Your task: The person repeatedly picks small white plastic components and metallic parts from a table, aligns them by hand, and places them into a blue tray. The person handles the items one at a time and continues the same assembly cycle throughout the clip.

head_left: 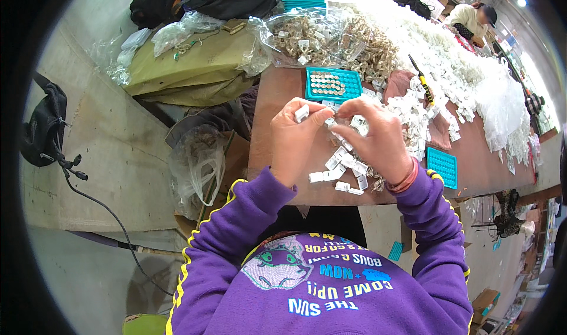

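Observation:
My left hand [295,135] is closed, with a small white plastic case [302,113] tucked in its curled fingers. Its thumb and index finger point toward my right hand. Facing it, my right hand [381,135] is curved, thumb and fingers bent inward. Another small white plastic piece [330,122] shows between the two sets of fingertips; what the right fingers grip is too small to make out. Below the hands, loose white plastic cases [339,159] lie scattered on the brown table [269,152]. Just beyond them sits a teal tray [352,82] partly filled with rows of round silvery pieces.
A second teal tray [442,167] lies at the table's right front. Yellow-and-black pliers-like tool [426,90] rests on the white heap [440,63]. Bagged beige cord bundles [307,37] are piled at the back. A person [472,21] sits far right.

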Available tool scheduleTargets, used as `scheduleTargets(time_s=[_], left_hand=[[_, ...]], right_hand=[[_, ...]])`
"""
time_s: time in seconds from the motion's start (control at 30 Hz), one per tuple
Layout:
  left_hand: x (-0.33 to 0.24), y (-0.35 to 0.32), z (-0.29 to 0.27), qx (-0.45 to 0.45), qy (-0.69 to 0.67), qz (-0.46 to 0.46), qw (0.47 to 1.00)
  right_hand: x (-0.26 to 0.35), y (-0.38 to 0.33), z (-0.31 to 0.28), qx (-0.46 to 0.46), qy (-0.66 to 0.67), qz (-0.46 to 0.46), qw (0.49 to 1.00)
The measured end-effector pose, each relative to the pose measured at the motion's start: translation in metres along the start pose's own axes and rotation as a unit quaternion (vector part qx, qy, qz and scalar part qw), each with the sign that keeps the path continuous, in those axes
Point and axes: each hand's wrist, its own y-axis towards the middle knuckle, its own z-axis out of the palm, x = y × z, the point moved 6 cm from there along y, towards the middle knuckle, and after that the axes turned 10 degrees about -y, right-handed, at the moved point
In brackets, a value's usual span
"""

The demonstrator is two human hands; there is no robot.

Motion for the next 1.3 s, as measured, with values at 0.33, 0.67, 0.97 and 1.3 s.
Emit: scheduleTargets(time_s=[0.33,0.67,0.97,1.3], left_hand=[[0.034,-0.010,-0.014,-0.019,-0.271,-0.183,0.945],[0.017,-0.023,-0.009,0.174,-0.181,-0.201,0.947],[0.011,-0.024,-0.027,0.024,-0.050,-0.087,0.995],[0.011,-0.028,-0.023,0.056,-0.088,-0.094,0.990]], right_hand=[[-0.040,-0.010,0.041,0.053,0.226,0.201,0.952],[-0.040,-0.016,0.058,0.229,0.537,0.276,0.763],[-0.032,-0.014,0.060,0.248,0.519,0.246,0.780],[-0.021,-0.011,0.045,0.270,0.395,0.208,0.853]])
